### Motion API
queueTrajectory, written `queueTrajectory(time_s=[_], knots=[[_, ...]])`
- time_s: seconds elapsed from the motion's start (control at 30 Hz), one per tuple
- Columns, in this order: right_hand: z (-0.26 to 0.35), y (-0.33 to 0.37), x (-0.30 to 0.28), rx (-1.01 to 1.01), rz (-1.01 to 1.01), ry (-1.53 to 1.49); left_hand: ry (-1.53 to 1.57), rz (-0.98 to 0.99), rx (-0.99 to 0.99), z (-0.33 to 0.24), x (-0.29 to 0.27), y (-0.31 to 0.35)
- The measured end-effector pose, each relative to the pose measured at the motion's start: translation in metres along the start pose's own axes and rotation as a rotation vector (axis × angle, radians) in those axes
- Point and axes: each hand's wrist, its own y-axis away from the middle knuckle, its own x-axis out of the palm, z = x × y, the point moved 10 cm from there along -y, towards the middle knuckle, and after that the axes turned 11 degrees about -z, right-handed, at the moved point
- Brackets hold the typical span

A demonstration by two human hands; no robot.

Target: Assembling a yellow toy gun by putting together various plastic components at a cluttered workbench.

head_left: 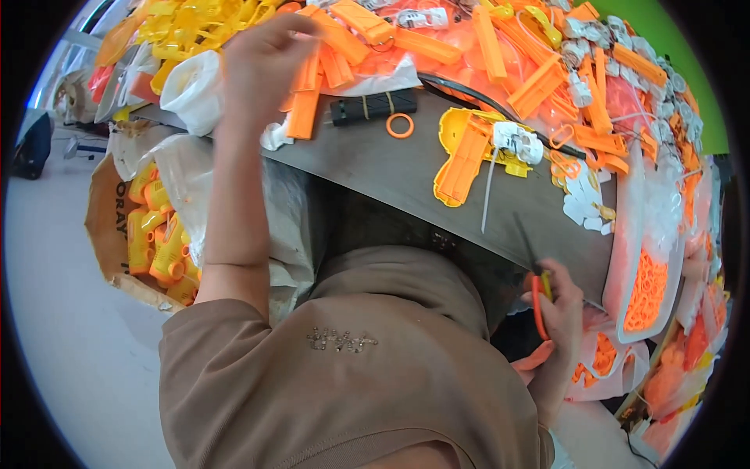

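My right hand (562,305) grips a pair of scissors (539,301) with red-orange handles; their dark blades point up and away over the table's near edge. My left hand (269,62) is raised over the far left of the table, beside orange plastic parts and a white bag (193,90). Motion smears its fingers, so what they hold, if anything, does not show. Between the hands lies a yellow plastic shell half (453,129) with a long orange piece (466,160) on it. A white mechanism (517,143) sits at its right, with a thin white strip (490,191) hanging below.
Orange parts (488,43) and yellow parts (187,27) are heaped at the back. A black bar (373,106) lies near an orange ring (400,125). At right stands a clear tub (612,305) of small orange pieces; at left, a carton (105,227) of yellow-orange parts.
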Motion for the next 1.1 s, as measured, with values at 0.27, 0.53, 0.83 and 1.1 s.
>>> queueTrajectory(time_s=[0.27, 0.53, 0.83, 1.1], knots=[[-0.004, -0.026, -0.045, -0.172, -0.335, 0.405, -0.998, -0.131, -0.169, 0.223, -0.123, -0.080], [0.067, -0.022, -0.007, -0.445, -0.479, 0.478, -0.361, -0.498, 0.238, 0.079, -0.086, -0.057], [0.081, -0.034, 0.071, -0.449, -0.506, 0.360, 0.346, 0.688, 0.809, -0.158, 0.134, 0.164], [0.072, -0.038, 0.007, -0.438, -0.441, -0.182, 0.429, 0.575, 0.856, -0.159, 0.167, 0.187]])
